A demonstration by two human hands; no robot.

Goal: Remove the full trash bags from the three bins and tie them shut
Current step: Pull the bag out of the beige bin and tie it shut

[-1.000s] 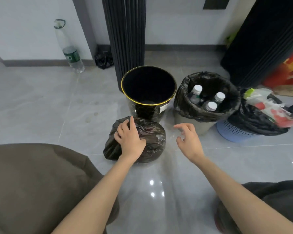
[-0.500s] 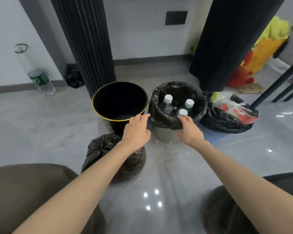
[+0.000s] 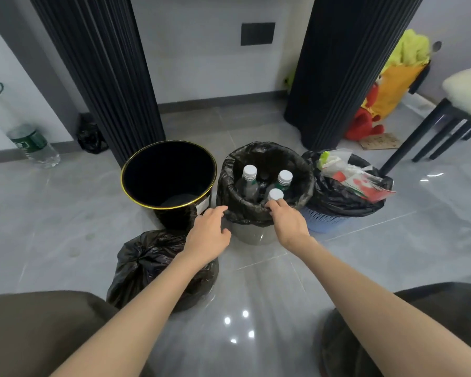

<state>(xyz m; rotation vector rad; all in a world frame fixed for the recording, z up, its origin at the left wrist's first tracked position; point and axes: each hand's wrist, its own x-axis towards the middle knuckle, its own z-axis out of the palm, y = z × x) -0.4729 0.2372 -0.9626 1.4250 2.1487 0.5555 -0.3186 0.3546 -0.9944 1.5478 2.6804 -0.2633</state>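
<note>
While the tied trash bag [image 3: 152, 265] sits on the floor nearest the person, the left hand [image 3: 208, 235] hovers just beyond it, fingers relaxed and holding nothing. The right hand [image 3: 288, 224] curls its fingers over the near rim of the middle bin [image 3: 253, 235] liner [image 3: 242, 210] (beside a white bottle cap [image 3: 275, 194]). Behind the tied bag stands the gold-rimmed black bin [image 3: 174, 172].

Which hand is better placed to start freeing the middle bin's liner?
Right. The right hand has fingertips at the near rim of the liner; the left hand is open, just short of it.
</note>
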